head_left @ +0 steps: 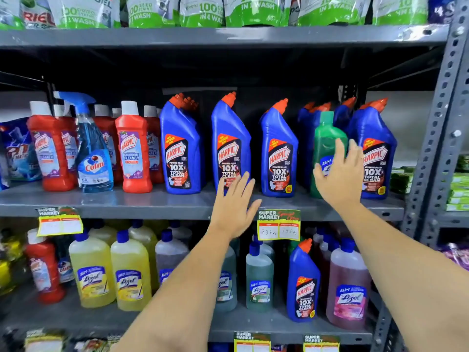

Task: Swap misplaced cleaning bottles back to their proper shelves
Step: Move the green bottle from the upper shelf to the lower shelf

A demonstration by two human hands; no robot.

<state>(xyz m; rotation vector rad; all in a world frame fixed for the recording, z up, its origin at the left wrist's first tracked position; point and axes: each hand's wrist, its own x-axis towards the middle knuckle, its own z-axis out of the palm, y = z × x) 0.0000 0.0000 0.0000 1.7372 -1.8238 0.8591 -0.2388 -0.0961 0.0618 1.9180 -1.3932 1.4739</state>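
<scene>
On the middle shelf point(152, 201), a green Lizol bottle point(327, 141) stands among blue Harpic bottles point(181, 151). My right hand point(337, 176) is spread open right in front of the green bottle, fingers on or just short of its label. My left hand point(234, 201) hovers open at the shelf edge below another blue Harpic bottle point(229, 146). On the lower shelf, one blue Harpic bottle point(303, 285) stands among the Lizol bottles, between a pale green one point(258, 280) and a pink one point(349, 288).
Red Harpic bathroom cleaners point(133, 148) and a blue Colin spray bottle point(91, 148) fill the middle shelf's left. Yellow Lizol bottles point(92, 273) and a red Harpic bottle point(43, 270) stand lower left. Detergent pouches point(200, 11) line the top shelf. A perforated grey upright point(439, 128) bounds the right.
</scene>
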